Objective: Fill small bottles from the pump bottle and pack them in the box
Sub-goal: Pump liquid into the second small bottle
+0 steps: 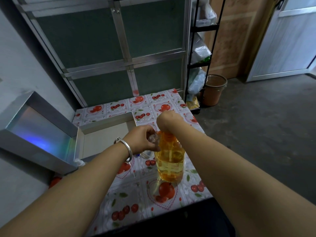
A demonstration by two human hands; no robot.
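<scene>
The right hand (166, 119) pressed the pump bottle (170, 161), its fingers hidden. The left hand (142, 140) pinched a small clear bottle (152, 138) at the spout. The box (104, 134) looked empty, so packing seemingly remained.

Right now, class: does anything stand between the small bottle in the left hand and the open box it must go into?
Nothing visible does. The left hand holds the small bottle at the pump bottle, and the open box lies directly beside that hand, its near side unobstructed.

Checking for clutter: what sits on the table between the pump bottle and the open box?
In the head view, the left hand holding a small clear bottle; another small bottle stands below it.
</scene>
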